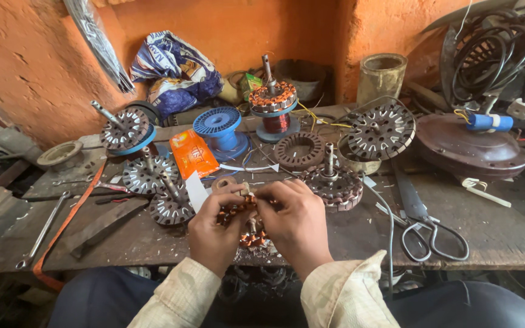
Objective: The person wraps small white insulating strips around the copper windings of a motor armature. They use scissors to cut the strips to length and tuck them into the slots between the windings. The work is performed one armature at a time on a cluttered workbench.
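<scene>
My left hand (214, 231) and my right hand (296, 222) both grip a copper-wound fan stator (247, 226) at the near edge of the wooden workbench (487, 231). My fingers pinch the windings at its top, and most of the stator is hidden behind my hands. Bare slotted stator cores lie close by: one (168, 208) just left of my left hand, another with a shaft (335, 185) just right of my right hand.
Scissors (428, 234) lie at the right, a wrench (41, 234) at the left. Further back stand a blue wire spool (219, 127), a copper wire spool (274, 121), an orange packet (192, 153), more stator cores and a brown fan motor housing (472, 149).
</scene>
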